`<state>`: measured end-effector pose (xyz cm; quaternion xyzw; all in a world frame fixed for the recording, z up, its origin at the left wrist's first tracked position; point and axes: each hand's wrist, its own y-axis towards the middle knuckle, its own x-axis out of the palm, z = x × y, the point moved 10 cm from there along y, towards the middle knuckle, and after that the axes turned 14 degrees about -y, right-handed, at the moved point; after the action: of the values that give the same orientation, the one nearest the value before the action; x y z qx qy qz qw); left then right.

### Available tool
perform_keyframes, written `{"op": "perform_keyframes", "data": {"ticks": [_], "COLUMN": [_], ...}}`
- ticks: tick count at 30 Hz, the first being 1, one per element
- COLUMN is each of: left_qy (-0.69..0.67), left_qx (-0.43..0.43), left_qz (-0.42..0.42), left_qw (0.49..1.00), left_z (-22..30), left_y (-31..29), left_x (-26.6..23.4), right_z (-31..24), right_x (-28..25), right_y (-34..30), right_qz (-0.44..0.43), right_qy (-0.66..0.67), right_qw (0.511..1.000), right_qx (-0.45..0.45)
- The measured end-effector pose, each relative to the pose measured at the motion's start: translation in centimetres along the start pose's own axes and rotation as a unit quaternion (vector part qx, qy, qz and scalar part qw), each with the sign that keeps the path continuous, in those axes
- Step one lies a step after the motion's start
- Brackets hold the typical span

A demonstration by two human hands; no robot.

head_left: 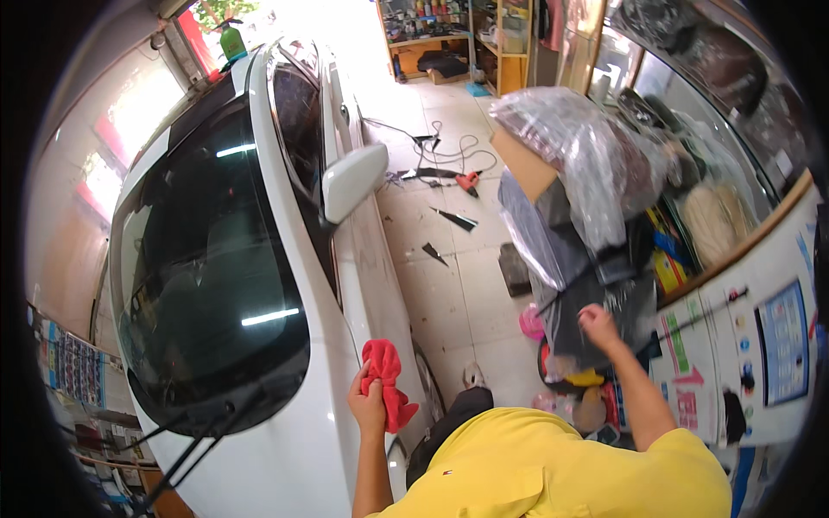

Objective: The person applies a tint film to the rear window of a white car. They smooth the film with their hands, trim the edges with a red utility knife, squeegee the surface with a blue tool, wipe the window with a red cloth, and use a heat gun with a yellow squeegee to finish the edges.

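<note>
A bunched red cloth [386, 380] is gripped in my left hand [367, 399], beside the front fender of a white car [328, 406]. The cloth hangs past my fingers; I cannot tell whether it touches the paintwork. Out to the right, my right hand [598, 326] hovers over a dark plastic-wrapped sheet [596, 302], its fingers curled. Whether anything small lies in those fingers is not clear. The car's side mirror [354, 183] and windshield [211, 276] are ahead of my left hand.
Black film scraps [454, 218], cables and a red tool [467, 182] lie on the tiled floor [449, 302]. Plastic-covered goods [570, 147] are piled at right, by a counter [691, 363]. A green spray bottle [230, 41] stands on the car roof. Wipers [224, 423] stick out at lower left.
</note>
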<state>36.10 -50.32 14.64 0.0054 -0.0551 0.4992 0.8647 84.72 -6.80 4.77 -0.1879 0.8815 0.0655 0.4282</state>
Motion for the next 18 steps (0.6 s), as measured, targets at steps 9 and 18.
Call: {"op": "perform_keyframes", "data": {"ticks": [9, 18], "left_qy": [0.045, 0.048], "left_qx": [0.081, 0.130], "left_qz": [-0.143, -0.005], "left_qw": [0.985, 0.990], "left_z": [12.7, 27.6], "left_y": [27.2, 59.8], "left_x": [21.7, 34.4], "right_z": [-7.0, -21.5], "right_x": [20.4, 25.0], "right_y": [24.9, 70.8], "right_qz": [-0.375, -0.298], "right_qy": [-0.116, -0.148], "right_qw": [0.918, 0.936], "right_qx": [-0.049, -0.115]}}
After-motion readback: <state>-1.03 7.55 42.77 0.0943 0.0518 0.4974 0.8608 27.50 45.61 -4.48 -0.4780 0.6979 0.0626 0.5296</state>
